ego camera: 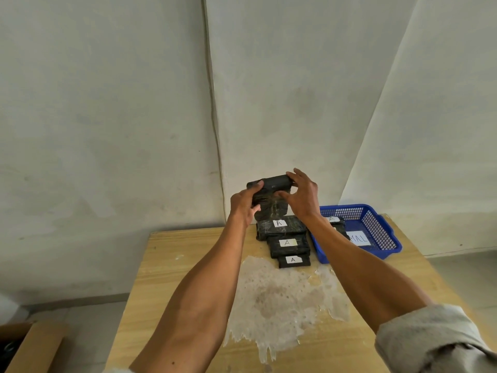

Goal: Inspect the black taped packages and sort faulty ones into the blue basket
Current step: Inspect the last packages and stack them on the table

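Soft, even daylight, faint shadows, sharp centre, wide-angle bending at the edges, sleeve slightly blurred.

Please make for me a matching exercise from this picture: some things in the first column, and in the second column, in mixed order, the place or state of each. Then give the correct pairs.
Column 1
1. held package
2. front labelled package
3. blue basket
4. cardboard box

Column 2
a. on the table's right side, holding a package
b. lowest left corner of the view, beside the table
c. raised above the table between left hand and right hand
d. lying on the table, nearest the person, white "A" label up

Pairs: 1-c, 2-d, 3-a, 4-b
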{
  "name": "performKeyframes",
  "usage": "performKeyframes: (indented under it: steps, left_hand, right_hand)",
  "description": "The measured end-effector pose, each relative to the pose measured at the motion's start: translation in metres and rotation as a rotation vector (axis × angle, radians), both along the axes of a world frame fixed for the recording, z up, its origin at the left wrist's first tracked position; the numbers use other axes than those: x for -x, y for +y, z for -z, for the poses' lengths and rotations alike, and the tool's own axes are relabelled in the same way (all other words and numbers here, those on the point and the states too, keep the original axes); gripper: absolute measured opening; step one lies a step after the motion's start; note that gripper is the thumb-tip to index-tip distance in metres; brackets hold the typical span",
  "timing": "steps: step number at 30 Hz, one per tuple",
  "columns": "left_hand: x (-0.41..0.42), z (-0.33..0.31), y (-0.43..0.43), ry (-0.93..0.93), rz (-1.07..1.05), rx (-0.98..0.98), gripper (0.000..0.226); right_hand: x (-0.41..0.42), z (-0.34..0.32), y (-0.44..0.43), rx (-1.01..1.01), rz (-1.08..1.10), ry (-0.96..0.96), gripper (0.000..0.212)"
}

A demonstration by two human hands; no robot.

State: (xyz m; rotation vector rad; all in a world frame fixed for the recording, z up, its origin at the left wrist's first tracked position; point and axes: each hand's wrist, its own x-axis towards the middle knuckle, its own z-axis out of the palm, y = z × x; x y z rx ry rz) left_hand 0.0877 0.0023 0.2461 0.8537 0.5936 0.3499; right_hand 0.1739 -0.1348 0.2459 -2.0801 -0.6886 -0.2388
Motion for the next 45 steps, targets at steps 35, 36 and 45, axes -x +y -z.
performKeyframes:
  steps: [35, 36, 45]
  left_hand:
    - [-0.009, 0.015, -0.014, -0.13, -0.112, -0.311, 0.04]
    - [-0.01, 0.014, -0.014, -0.132, -0.111, -0.309, 0.041]
    - [-0.007, 0.009, -0.021, -0.108, -0.274, 0.013, 0.024]
  right_hand:
    - [0.003, -0.012, 0.008, -0.371, 0.179, 0.488, 0.054]
    - [0.001, -0.011, 0.008, -0.385, 0.193, 0.523, 0.053]
    - [-0.004, -0.019, 0.005, -0.717, 0.098, 0.816, 0.048]
